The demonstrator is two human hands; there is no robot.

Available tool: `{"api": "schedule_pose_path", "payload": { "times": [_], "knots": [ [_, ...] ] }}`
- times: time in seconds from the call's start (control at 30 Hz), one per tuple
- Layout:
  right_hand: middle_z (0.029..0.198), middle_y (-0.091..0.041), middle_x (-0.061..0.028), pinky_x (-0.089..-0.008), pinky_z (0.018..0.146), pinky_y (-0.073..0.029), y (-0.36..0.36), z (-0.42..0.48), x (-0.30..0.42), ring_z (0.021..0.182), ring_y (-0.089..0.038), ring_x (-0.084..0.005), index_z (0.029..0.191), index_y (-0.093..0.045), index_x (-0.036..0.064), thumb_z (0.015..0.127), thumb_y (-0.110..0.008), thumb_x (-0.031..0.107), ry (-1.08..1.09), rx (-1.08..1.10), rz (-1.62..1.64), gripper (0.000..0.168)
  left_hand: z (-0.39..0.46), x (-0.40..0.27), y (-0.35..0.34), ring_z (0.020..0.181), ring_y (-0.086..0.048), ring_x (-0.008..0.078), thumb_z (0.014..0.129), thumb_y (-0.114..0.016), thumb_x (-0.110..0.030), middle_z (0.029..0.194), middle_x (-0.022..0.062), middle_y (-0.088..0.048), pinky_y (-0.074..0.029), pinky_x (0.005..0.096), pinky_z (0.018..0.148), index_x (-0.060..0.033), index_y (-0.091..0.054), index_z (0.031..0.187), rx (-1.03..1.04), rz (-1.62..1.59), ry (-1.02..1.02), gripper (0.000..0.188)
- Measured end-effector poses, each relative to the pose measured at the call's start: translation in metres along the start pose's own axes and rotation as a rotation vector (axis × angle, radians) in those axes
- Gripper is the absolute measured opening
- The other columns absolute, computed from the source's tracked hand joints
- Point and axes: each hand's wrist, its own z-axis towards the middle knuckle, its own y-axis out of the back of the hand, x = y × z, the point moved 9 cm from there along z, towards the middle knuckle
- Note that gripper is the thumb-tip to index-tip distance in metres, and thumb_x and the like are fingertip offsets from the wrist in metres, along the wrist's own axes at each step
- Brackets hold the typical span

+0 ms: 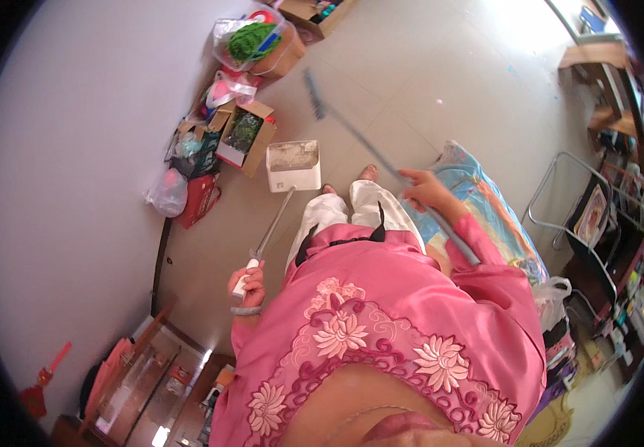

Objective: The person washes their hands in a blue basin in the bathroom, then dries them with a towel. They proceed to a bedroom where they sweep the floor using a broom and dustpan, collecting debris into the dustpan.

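My left hand [248, 286] is closed around the white grip of a long-handled dustpan [294, 177]. Its white pan sits by the tiled floor in front of my feet, with brownish dirt or staining inside. In my right hand [427, 190] is the grey pole of a broom [363, 138], held slantwise across my right side. The broom's narrow head [314, 94] is beyond the dustpan and to its right, blurred; whether it touches the floor I cannot tell. The two tools are apart.
Along the left wall stand an open cardboard box [255, 125], a red bag [196, 201] and a clear plastic bin [224, 47] with green material. A large blue wrapped bundle [467, 184] lies close on my right. Beyond it is a metal-framed folding chair [556, 195]. A glass-topped cabinet [137, 391] is at lower left.
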Motion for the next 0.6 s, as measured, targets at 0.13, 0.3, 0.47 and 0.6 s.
{"api": "schedule_pose_path", "payload": {
  "times": [0.13,0.3,0.47,0.6],
  "knots": [
    [0.052,-0.048,-0.0060,-0.0258,0.030,-0.033,-0.023,0.005,-0.026,0.035,-0.045,-0.0122,0.118,-0.039,-0.003,0.065,-0.053,-0.002,-0.054,0.111,-0.090,0.056,0.000,0.015,-0.001,0.058,-0.040,0.0108,0.077,-0.043,-0.006,0.075,0.0054,-0.042,-0.038,0.0196,0.043,0.0146,-0.025,0.113,-0.014,0.118,0.088,0.045],
    [0.053,-0.050,-0.0076,-0.0261,0.029,-0.034,0.107,-0.035,-0.035,0.035,-0.045,-0.0125,0.116,-0.041,-0.004,0.064,-0.051,-0.002,-0.096,-0.205,-0.193,0.052,0.023,0.031,-0.004,0.060,-0.041,0.0111,0.076,-0.044,-0.006,0.074,0.0060,-0.043,-0.039,0.0203,0.044,0.0159,-0.033,0.103,0.000,0.232,0.210,0.036],
    [0.048,-0.046,-0.0044,-0.0259,0.029,-0.033,0.195,-0.038,-0.009,0.033,-0.043,-0.0132,0.116,-0.042,-0.003,0.064,-0.052,-0.001,-0.048,-0.425,-0.130,0.053,0.050,0.042,-0.041,0.060,-0.042,0.0115,0.076,-0.044,-0.006,0.074,0.0066,-0.042,-0.040,0.0198,0.043,0.0158,-0.030,0.103,-0.081,0.151,0.164,0.038],
    [0.050,-0.044,-0.0008,-0.0255,0.034,-0.034,0.164,-0.062,-0.029,0.038,-0.043,-0.0095,0.118,-0.043,0.005,0.065,-0.052,0.000,0.012,-0.467,-0.229,0.053,0.074,0.051,-0.075,0.059,-0.043,0.0118,0.075,-0.046,-0.006,0.073,0.0072,-0.042,-0.041,0.0196,0.042,0.0162,-0.028,0.105,-0.051,0.199,0.199,0.041]
  ]
}}
